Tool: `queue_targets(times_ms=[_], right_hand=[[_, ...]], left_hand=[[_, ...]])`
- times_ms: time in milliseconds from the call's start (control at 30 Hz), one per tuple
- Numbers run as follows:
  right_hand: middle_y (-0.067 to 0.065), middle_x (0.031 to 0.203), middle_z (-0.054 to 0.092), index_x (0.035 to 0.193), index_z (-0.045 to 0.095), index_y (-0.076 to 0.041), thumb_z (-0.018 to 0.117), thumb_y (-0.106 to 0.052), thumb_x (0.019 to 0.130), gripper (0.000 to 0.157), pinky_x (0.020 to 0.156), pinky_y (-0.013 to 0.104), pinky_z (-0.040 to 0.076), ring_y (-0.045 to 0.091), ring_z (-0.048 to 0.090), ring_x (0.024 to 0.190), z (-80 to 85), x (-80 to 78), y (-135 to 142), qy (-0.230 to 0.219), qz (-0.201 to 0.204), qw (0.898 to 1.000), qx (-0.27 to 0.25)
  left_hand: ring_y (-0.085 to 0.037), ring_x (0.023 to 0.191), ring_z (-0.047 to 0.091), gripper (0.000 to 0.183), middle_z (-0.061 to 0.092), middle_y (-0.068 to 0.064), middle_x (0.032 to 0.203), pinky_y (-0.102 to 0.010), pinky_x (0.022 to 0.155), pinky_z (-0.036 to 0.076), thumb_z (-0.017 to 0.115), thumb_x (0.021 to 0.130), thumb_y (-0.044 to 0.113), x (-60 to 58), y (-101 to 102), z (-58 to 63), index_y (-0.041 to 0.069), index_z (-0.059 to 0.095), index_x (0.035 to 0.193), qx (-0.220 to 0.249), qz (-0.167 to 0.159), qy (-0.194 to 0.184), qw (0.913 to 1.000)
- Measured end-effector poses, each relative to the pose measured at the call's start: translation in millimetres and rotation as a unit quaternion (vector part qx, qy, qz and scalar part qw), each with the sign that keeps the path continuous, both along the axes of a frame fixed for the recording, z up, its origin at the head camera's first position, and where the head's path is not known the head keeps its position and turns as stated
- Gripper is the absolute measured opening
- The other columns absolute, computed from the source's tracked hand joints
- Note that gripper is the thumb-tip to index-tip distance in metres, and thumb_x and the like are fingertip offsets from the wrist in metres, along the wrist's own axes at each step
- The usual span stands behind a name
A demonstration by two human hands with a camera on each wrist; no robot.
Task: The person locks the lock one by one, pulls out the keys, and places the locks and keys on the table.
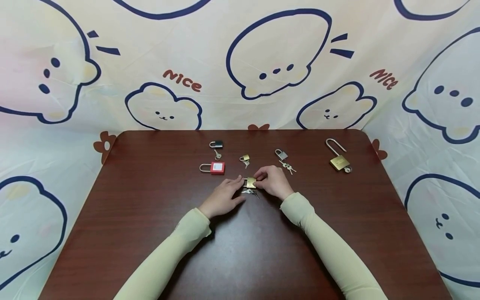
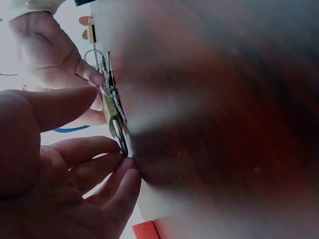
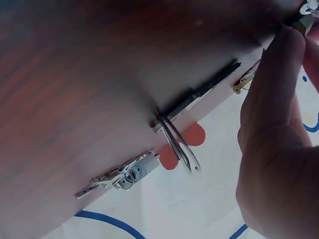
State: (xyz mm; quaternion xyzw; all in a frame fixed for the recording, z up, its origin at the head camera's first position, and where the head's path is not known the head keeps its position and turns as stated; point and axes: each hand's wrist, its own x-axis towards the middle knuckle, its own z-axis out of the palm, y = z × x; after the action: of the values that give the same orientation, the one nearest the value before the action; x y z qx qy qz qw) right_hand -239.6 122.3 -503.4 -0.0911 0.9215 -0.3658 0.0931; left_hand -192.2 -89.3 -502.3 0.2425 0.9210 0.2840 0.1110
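Observation:
A brass padlock (image 1: 251, 183) lies near the middle of the table, its shackle toward the left. My right hand (image 1: 272, 181) pinches the right end of its body between thumb and fingers. From the left, my left hand (image 1: 223, 196) touches the shackle with its fingertips, thumb held apart from the other fingers. Keys (image 1: 249, 191) on a ring hang at the padlock's near side; the left wrist view shows these keys (image 2: 113, 92) beside the left thumb. In the right wrist view only a corner of the padlock body (image 3: 302, 23) shows past the right fingertips.
Behind the hands lie a red padlock (image 1: 217, 168), a dark padlock (image 1: 216, 144) with a key (image 1: 218, 155), a small brass padlock (image 1: 245, 158) and a grey padlock (image 1: 282, 154), both with keys. A large brass padlock (image 1: 339, 163) with raised shackle lies farther right.

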Motion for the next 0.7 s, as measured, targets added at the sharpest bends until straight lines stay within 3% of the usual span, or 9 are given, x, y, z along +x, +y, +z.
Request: queue_targets(times_ms=[233, 433, 567, 700], right_hand=[[0.004, 0.088, 0.079, 0.101, 0.08, -0.009, 0.086, -0.013, 0.083, 0.019, 0.08, 0.033, 0.057, 0.014, 0.073, 0.081, -2.9, 0.4, 3, 0.013, 0.014, 1.0, 0.002], [0.008, 0.096, 0.079, 0.112, 0.077, -0.006, 0.085, -0.016, 0.085, 0.029, 0.08, 0.036, 0.06, 0.016, 0.075, 0.081, 2.7, -2.7, 12, 0.039, 0.038, 0.999, -0.003], [0.012, 0.101, 0.078, 0.116, 0.075, -0.004, 0.082, -0.017, 0.089, 0.031, 0.081, 0.042, 0.059, 0.024, 0.074, 0.086, 17.7, -10.2, 42, 0.102, 0.005, 0.994, 0.04], [0.02, 0.115, 0.074, 0.122, 0.073, -0.003, 0.076, -0.021, 0.094, 0.034, 0.091, 0.054, 0.053, 0.039, 0.07, 0.103, 35.1, -29.8, 96, 0.151, -0.051, 0.98, 0.119]], left_hand=[[-0.036, 0.144, 0.046, 0.063, 0.04, -0.02, 0.162, -0.05, 0.12, 0.037, 0.066, 0.102, 0.028, -4.6, -5, -3.3, -0.001, 0.044, 0.154, -0.001, -0.014, -0.015, 0.9998], [-0.038, 0.148, 0.042, 0.064, 0.04, -0.018, 0.163, -0.055, 0.121, 0.035, 0.065, 0.103, 0.024, -6.4, -21, 1.6, 0.003, 0.04, 0.158, 0.037, -0.022, -0.04, 0.9983], [-0.04, 0.15, 0.039, 0.061, 0.039, -0.016, 0.164, -0.059, 0.121, 0.032, 0.065, 0.103, 0.022, -6.9, -23, 3.8, 0.008, 0.043, 0.157, 0.042, -0.049, -0.024, 0.9977], [-0.041, 0.148, 0.042, 0.053, 0.04, -0.016, 0.164, -0.061, 0.121, 0.033, 0.066, 0.102, 0.022, -6.1, -16, 5.6, 0.014, 0.052, 0.153, 0.007, -0.063, 0.017, 0.9979]])
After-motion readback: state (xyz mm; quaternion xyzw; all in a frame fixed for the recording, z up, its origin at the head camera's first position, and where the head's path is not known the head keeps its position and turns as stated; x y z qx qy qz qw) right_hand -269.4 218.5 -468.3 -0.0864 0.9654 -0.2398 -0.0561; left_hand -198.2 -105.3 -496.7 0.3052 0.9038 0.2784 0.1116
